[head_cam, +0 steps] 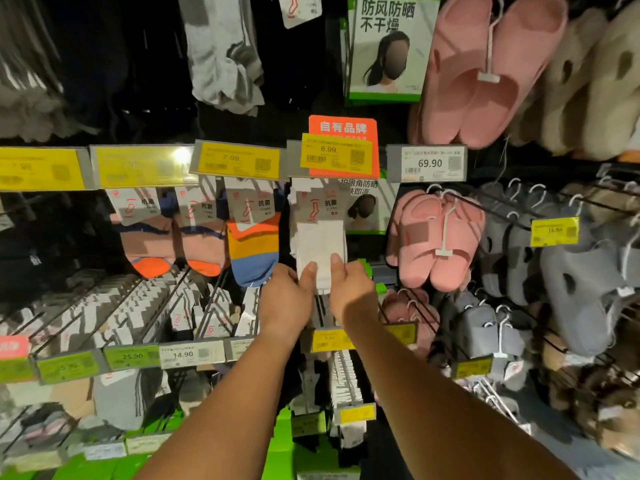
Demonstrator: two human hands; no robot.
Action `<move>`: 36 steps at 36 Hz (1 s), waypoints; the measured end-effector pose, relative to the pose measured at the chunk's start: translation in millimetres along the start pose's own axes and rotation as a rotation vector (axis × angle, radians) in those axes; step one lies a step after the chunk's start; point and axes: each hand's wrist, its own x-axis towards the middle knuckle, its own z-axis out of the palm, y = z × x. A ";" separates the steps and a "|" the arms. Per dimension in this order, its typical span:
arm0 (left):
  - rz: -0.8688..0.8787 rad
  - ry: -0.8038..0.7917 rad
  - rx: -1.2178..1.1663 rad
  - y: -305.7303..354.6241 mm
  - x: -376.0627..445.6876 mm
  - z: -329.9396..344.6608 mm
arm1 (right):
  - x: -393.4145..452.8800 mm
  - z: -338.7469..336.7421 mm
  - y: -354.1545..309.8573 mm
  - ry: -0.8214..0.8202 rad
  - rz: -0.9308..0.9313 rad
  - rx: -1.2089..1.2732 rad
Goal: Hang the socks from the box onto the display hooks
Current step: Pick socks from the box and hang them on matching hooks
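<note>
Both forearms bare to the frame edge — no sleeves, watch or rings on the hands (311, 292).

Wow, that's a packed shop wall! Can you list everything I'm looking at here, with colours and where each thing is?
white socks: one pack in front, white, centre hook under the 8.99 tag, both hands on its lower end
colourful socks: three packs in front, pink, orange, yellow and blue, hanging left of the white socks
pink slippers: two pairs clearly seen, pink, upper right and mid right
grey slippers: several, grey, far right
face mask packs: two seen, white and green, top centre and behind the white socks
price tags: many, mostly yellow, along the rails
left hand: one, thumb on the white socks
right hand: one, grip on the white socks
</note>
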 end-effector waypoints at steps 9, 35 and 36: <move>0.187 -0.301 0.029 4.3 -92.3 52.0 | -95.6 -59.8 85.0 0.249 0.174 -0.154; 0.717 -1.398 0.555 69.7 -578.4 282.3 | -490.6 -347.3 372.1 0.444 1.325 -0.173; 0.710 -1.417 0.573 66.9 -584.6 292.9 | -489.5 -347.5 383.1 0.403 1.318 -0.171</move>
